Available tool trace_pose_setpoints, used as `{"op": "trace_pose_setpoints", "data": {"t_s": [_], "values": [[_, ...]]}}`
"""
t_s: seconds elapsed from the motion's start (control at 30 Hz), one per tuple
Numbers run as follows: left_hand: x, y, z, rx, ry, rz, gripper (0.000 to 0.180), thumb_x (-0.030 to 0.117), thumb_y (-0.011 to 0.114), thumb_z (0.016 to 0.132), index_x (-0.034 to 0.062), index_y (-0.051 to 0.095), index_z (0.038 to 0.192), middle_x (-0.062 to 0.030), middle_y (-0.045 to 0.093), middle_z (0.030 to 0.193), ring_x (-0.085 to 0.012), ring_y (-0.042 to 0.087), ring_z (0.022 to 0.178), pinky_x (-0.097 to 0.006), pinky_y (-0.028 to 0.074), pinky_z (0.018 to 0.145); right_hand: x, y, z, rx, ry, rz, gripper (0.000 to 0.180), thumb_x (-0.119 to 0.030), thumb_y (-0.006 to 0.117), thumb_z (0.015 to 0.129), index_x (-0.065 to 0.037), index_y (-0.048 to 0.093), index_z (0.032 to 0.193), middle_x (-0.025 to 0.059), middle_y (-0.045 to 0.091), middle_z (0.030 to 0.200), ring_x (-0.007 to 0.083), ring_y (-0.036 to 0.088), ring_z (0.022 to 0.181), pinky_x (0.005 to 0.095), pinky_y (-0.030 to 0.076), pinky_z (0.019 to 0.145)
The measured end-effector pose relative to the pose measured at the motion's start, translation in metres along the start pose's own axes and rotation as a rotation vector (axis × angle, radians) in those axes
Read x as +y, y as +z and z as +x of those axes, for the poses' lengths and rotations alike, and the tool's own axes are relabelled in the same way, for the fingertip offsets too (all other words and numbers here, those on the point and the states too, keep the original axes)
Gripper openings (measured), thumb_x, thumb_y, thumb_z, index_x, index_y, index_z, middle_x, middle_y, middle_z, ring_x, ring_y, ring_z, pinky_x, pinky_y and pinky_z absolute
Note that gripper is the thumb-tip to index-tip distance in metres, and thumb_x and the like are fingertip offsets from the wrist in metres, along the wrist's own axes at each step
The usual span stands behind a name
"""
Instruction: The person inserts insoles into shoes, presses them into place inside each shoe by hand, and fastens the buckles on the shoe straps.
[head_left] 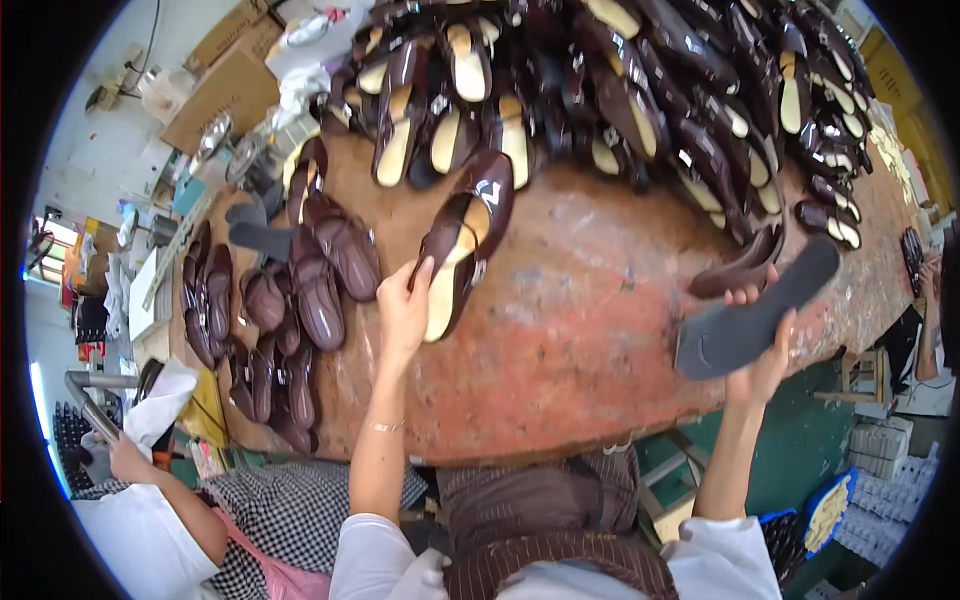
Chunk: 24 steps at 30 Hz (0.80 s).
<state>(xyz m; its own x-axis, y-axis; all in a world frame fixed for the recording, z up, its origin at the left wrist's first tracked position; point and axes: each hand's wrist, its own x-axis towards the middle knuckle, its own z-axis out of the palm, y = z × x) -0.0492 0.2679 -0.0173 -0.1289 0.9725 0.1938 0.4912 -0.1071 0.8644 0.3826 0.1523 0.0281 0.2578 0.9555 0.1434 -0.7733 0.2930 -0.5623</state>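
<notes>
A person's two bare hands reach over a worn, reddish-brown surface (580, 330). The left hand (405, 300) is closed on the left side of a glossy maroon loafer (488, 205), near the heel. The loafer's toe points away from the person, and its cream insole shows; whether it is raised or rests on the surface, I cannot tell. Well apart, at the right, the right hand (762, 365) grips a dark grey shoe sole (765, 315), thumb along the near edge and fingertips showing at the far edge. Just beyond those fingertips is a maroon shoe (735, 277); whether they touch is unclear.

To the left hand's left, brown shoes (318, 295) lie in a loose cluster, with grey soles (262, 239) behind them. Along the far side is a large heap of glossy maroon shoes (680, 120), many with pale insoles facing up. At lower left sits a co-worker with a white sleeve (150, 545), one hand beside a metal tube (97, 412). A blue-rimmed container (850, 487) with pale pieces stands at lower right.
</notes>
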Motion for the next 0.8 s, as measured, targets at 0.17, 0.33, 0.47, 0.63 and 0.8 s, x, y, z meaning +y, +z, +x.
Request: {"op": "trace_pose_setpoints", "data": {"t_s": [0.17,0.33,0.47,0.63,0.8], "values": [[0.021,-0.077,-0.103,-0.488,-0.276,0.138,0.021,0.012,0.066,0.097,-0.0076,0.069,0.091,-0.0002,0.059,0.064,-0.0035,0.050,0.065,-0.028,0.042,0.055,0.033,0.007,0.008,0.103,0.395,0.567,0.054,-0.044,0.042,0.109,-0.004,0.043,0.146,0.0126,0.058,0.122,0.0265,0.058,0.103,0.0466,0.054,0.101],[0.000,-0.076,-0.174,0.012,0.032,0.592,0.033,0.014,0.071,0.087,0.0007,0.070,0.118,-0.0177,0.067,0.114,-0.0361,0.061,0.108,-0.043,0.049,0.094,0.088,0.077,-0.024,-0.069,0.450,0.238,0.064,-0.045,0.041,0.109,-0.004,0.030,0.157,0.0089,0.056,0.125,0.0206,0.053,0.100,0.0400,0.052,0.097],[0.018,-0.061,-0.211,0.240,-0.143,0.812,0.051,0.029,0.078,0.085,0.0049,0.064,0.128,-0.0165,0.059,0.126,-0.0358,0.058,0.113,-0.046,0.048,0.095,0.095,0.083,-0.051,-0.089,0.555,-0.041,0.067,-0.057,0.033,0.107,-0.002,0.053,0.139,0.0119,0.064,0.121,0.0253,0.059,0.102,0.0430,0.051,0.090],[0.028,-0.069,-0.216,0.184,-0.485,0.705,0.077,0.044,0.084,0.079,0.0036,0.055,0.138,-0.0200,0.055,0.116,-0.0415,0.064,0.097,-0.049,0.055,0.079,0.102,0.116,-0.069,-0.837,-0.057,-1.593,0.034,-0.020,0.072,0.083,-0.002,0.074,0.112,0.0152,0.065,0.120,0.0323,0.058,0.107,0.0458,0.045,0.096],[-0.001,-0.063,-0.224,0.204,-0.324,0.518,0.085,0.027,0.092,0.073,0.0008,0.051,0.143,-0.0189,0.051,0.121,-0.0323,0.065,0.086,-0.043,0.057,0.069,0.150,0.116,-0.071,-1.106,-0.138,-1.599,0.033,-0.005,0.074,0.068,-0.006,0.079,0.101,0.0086,0.068,0.117,0.0297,0.059,0.107,0.0450,0.045,0.098]]}}
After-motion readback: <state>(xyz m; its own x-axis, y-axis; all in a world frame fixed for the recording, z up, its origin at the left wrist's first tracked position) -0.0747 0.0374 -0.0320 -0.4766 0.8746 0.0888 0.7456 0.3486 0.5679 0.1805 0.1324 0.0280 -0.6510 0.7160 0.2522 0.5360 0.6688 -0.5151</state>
